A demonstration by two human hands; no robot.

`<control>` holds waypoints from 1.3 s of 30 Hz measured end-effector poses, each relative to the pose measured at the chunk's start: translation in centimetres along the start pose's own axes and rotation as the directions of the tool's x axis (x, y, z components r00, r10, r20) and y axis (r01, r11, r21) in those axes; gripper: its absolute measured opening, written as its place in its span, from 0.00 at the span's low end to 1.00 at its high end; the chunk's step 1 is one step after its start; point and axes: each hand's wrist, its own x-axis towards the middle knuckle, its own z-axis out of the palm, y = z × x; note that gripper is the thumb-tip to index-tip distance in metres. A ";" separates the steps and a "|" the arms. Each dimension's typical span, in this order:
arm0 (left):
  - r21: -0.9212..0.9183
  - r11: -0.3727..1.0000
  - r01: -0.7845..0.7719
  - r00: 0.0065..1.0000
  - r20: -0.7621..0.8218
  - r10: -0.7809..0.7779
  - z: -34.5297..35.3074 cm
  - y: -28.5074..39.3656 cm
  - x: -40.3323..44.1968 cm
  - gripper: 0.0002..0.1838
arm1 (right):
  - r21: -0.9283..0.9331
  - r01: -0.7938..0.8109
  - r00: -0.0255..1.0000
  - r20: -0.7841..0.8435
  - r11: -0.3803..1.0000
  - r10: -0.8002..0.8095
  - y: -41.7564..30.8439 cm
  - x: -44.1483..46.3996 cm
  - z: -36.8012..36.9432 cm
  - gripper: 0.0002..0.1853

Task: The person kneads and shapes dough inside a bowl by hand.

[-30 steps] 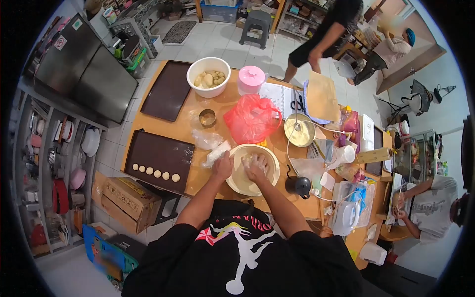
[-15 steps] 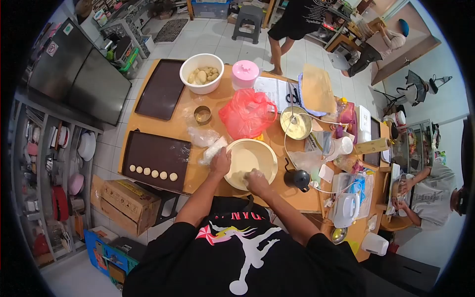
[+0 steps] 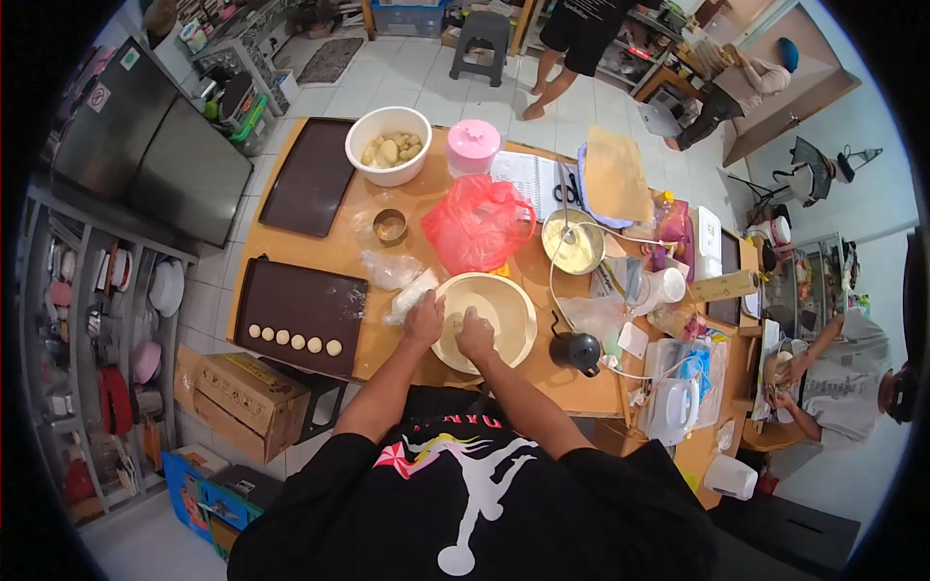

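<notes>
The basin (image 3: 506,329) is of cream colour; the plastic bag (image 3: 477,228) is red; the round lid (image 3: 473,137) is pink; the shirt (image 3: 417,499) is black, with a white figure.

The tan table (image 3: 587,399) bears dark trays (image 3: 300,305), a cream bowl (image 3: 528,329) — and a red bag (image 3: 475,225).

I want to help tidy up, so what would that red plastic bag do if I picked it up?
The red plastic bag would probably flop and change shape, because it looks thin and wrinkled. It bulges, so something inside may weigh it down, though I can't tell what. Pushed towards the cream bowl close by, it might bump it.
</notes>
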 end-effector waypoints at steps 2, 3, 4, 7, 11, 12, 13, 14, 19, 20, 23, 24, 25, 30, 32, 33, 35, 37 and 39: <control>0.031 0.999 0.034 0.999 0.029 -0.034 -0.8 0.3 -0.1 0.19 | 0.064 -0.080 0.987 -0.134 0.995 0.088 -0.5 1.4 0.4 0.15; 0.060 0.998 -0.020 0.999 -0.023 0.022 -0.4 -0.1 0.1 0.19 | 0.087 -0.131 0.985 -0.101 0.988 0.139 0.2 2.6 1.3 0.14; 0.053 0.998 -0.021 0.999 -0.024 0.022 -0.4 -0.4 0.1 0.19 | 0.109 -0.187 0.979 -0.066 0.976 0.194 1.9 4.3 2.5 0.14; 0.021 0.998 -0.060 0.998 -0.007 0.060 -0.2 -0.5 0.3 0.18 | 0.653 -0.501 0.853 0.258 0.569 0.455 4.9 7.0 2.7 0.15; -0.008 0.998 -0.067 0.997 0.045 0.067 -0.9 -0.6 0.4 0.18 | 0.852 -0.522 0.772 0.494 -0.046 0.399 6.9 6.9 1.6 0.14; -0.009 0.999 -0.051 0.997 0.060 0.052 -1.0 -0.4 0.4 0.18 | 0.869 -0.491 0.778 0.471 -0.065 0.415 6.2 5.9 0.0 0.14; -0.025 0.998 -0.065 0.997 0.048 0.066 -0.7 -0.8 0.5 0.19 | 0.792 -0.472 0.862 0.322 0.387 0.391 3.6 3.5 -4.6 0.14; -0.027 0.998 -0.063 0.997 0.050 0.064 -0.7 -0.8 0.5 0.19 | 0.672 -0.377 0.920 0.195 0.637 0.339 4.6 3.2 -4.6 0.14; -0.067 0.996 -0.063 0.995 0.069 0.067 -0.6 -1.0 0.4 0.19 | 0.167 -0.030 0.998 0.061 0.985 0.021 5.4 1.3 -7.1 0.18; -0.073 0.994 -0.080 0.995 0.056 0.084 -0.4 -1.3 0.4 0.19 | 0.167 0.065 0.998 0.008 0.984 -0.067 5.1 1.0 -6.9 0.18; -0.070 0.992 -0.104 0.994 0.030 0.107 0.2 -1.9 0.4 0.18 | 0.133 0.313 0.949 -0.088 0.941 -0.303 3.8 0.9 -5.1 0.20; -0.056 0.994 -0.090 0.995 0.031 0.092 0.0 -1.6 0.2 0.18 | 0.115 0.372 0.928 -0.074 0.921 -0.365 3.9 1.4 -3.5 0.21; -0.043 0.996 -0.075 0.997 0.030 0.076 -0.2 -1.4 0.0 0.18 | 0.099 0.432 0.902 -0.057 0.897 -0.428 3.5 1.5 -2.9 0.22; 0.077 0.997 -0.029 0.998 0.063 0.024 -1.4 -0.6 -0.7 0.19 | -0.021 0.305 0.914 0.287 0.952 -0.286 1.4 1.8 -5.3 0.28; 0.091 0.996 -0.024 0.998 0.068 0.018 -1.6 -0.5 -1.1 0.19 | -0.037 0.232 0.904 0.378 0.972 -0.201 0.9 1.1 -6.6 0.31; 0.097 0.995 -0.009 0.998 0.070 0.002 -1.6 -0.3 -1.1 0.19 | -0.063 0.211 0.885 0.436 0.975 -0.163 0.7 0.9 -7.2 0.32; 0.112 0.994 0.015 0.997 0.067 -0.022 -1.5 -0.1 -1.0 0.19 | -0.118 0.221 0.893 0.424 0.968 -0.152 0.5 0.0 -8.3 0.32; 0.127 0.991 0.042 0.997 0.060 -0.050 -1.3 -0.1 -1.1 0.19 | -0.183 0.275 0.932 0.291 0.944 -0.215 0.2 -2.6 -9.1 0.30; 0.077 0.996 0.043 0.999 0.029 -0.045 -1.2 -0.2 -1.6 0.19 | -0.030 0.343 0.932 0.137 0.939 -0.336 2.6 -3.5 -6.8 0.26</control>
